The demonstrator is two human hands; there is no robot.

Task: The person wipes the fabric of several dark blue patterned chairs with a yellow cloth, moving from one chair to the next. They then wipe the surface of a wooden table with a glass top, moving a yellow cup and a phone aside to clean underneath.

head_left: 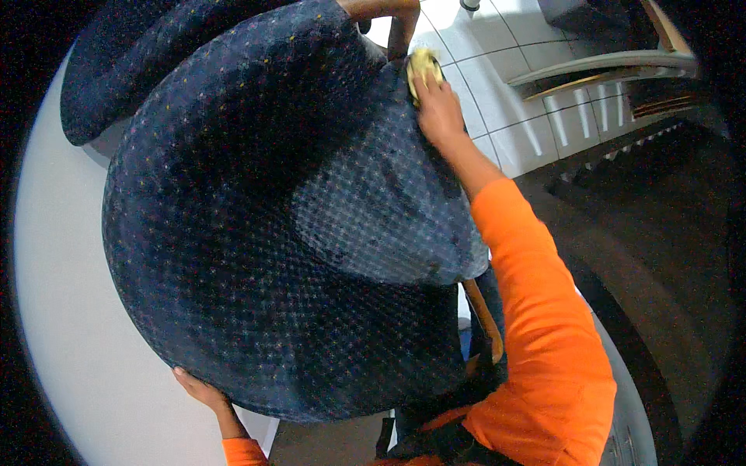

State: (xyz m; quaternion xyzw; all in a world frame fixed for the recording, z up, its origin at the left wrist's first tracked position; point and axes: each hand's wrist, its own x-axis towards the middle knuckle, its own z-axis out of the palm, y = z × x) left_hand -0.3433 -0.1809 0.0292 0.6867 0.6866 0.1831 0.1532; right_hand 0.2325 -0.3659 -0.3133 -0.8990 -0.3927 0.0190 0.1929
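An upholstered armchair [225, 233] in dark navy fabric with small pale and yellow specks fills the middle of the head view. Its seat [373, 194] shows lighter grey-blue. My right hand [440, 109] reaches across to the seat's far right edge. Its fingers press a yellow cleaning cloth [424, 70] against that edge; part of the cloth lies under them. Down at the lower left, my left hand [203, 392] grips the rounded outer rim of the backrest, its fingers partly hidden. Curved wooden armrests [483, 322] show at the seat's near and far sides.
A second dark upholstered chair [97, 85] stands at the far left, close behind the armchair. Beyond the seat is a white tiled floor [486, 78]. Another piece of furniture with a pale curved wooden frame [598, 66] stands at the far right, near a dark brown surface [645, 202].
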